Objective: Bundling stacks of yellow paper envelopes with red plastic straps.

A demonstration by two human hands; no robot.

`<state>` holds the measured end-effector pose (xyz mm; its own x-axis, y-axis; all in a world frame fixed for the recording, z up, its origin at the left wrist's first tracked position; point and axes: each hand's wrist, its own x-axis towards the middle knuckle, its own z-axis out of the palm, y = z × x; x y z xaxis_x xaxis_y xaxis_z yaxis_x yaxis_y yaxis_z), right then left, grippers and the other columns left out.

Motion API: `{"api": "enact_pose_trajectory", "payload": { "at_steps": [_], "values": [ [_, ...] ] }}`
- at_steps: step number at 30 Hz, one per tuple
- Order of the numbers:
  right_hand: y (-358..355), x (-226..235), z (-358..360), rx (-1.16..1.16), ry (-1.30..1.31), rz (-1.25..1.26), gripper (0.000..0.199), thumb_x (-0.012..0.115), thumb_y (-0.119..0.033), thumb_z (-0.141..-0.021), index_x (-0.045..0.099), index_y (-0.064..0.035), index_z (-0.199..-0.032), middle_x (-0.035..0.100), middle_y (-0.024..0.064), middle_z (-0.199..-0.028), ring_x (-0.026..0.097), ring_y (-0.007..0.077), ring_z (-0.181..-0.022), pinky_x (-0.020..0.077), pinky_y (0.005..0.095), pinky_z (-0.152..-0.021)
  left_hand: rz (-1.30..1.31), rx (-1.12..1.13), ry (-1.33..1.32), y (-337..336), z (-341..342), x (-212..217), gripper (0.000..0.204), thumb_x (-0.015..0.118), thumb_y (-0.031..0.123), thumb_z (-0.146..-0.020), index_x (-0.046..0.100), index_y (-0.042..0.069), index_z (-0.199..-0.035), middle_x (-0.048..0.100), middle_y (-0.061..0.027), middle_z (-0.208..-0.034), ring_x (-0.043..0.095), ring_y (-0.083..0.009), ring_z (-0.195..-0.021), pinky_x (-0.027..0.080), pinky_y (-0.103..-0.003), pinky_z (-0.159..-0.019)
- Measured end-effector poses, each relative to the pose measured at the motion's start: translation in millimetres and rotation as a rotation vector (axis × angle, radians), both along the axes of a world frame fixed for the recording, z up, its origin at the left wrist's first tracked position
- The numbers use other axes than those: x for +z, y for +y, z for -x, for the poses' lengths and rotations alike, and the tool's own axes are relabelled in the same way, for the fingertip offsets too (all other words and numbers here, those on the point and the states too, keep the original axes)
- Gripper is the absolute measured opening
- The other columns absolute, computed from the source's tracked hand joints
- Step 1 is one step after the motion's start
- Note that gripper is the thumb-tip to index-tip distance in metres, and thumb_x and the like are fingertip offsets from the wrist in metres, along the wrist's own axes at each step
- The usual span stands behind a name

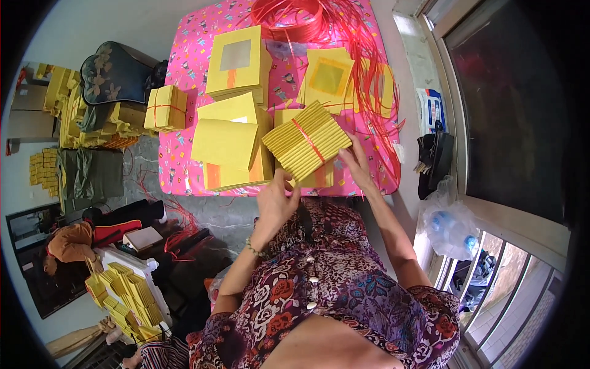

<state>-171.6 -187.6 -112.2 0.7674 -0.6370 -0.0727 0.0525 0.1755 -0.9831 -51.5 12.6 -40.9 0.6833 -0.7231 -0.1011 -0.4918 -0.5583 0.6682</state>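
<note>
A tilted bundle of yellow folded paper packets (301,150), with a thin red strap around its middle, is raised over the near edge of the pink table. My right hand (357,165) grips its right end, thumb along the edge and the other fingers partly hidden. At the lower left corner, my left hand (278,200) has curled fingers closed against the bundle. Left of it stands a stack of yellow paper (224,144) with a loose top sheet. Behind that rises another yellow stack (215,61) with a silvery square on top.
Red plastic strapping (292,27) lies coiled at the table's far side, loose strands trailing down the right. Yellow sheets (326,80) lie beside them. A strapped bundle (166,107) sits at the left edge. A window frame (455,92) borders the right; people work at the lower left.
</note>
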Motion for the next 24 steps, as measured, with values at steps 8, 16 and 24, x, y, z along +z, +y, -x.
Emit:
{"api": "enact_pose_trajectory", "payload": {
  "at_steps": [8, 16, 24],
  "values": [
    [6.1, -10.5, -19.9, -0.316, 0.126, 0.208, 0.031, 0.063, -0.017, -0.091, 0.059, -0.0014, -0.117, 0.062, 0.0061, -0.103, 0.056, 0.0128, -0.093, 0.0448, 0.0273, -0.080, 0.294, -0.218, -0.205, -92.8, -40.7, 9.6, 0.010, 0.068, 0.013, -0.082, 0.068, 0.006, -0.089, 0.066, -0.0104, -0.094, 0.060, -0.0265, -0.083, 0.047, -0.036, -0.072],
    [12.3, -7.6, -22.6, -0.403, 0.201, 0.232, 0.030, 0.065, -0.017, -0.089, 0.062, -0.0031, -0.116, 0.063, 0.0023, -0.096, 0.053, 0.0095, -0.083, 0.0429, 0.0254, -0.071, 0.334, -0.435, -0.242, -120.9, -45.8, -22.7, 0.027, 0.069, 0.011, -0.079, 0.073, 0.017, -0.106, 0.062, -0.0046, -0.119, 0.050, -0.0276, -0.104, 0.039, -0.041, -0.092],
    [14.3, -2.2, -21.7, -0.411, 0.166, 0.155, 0.031, 0.066, -0.016, -0.089, 0.062, -0.0024, -0.116, 0.064, 0.0008, -0.097, 0.054, 0.0075, -0.085, 0.0434, 0.0231, -0.075, 0.338, -0.454, -0.307, -121.2, -42.0, -29.0, 0.036, 0.070, 0.006, -0.074, 0.072, 0.019, -0.107, 0.059, -0.0035, -0.124, 0.048, -0.0276, -0.103, 0.038, -0.041, -0.093]
  ]
}}
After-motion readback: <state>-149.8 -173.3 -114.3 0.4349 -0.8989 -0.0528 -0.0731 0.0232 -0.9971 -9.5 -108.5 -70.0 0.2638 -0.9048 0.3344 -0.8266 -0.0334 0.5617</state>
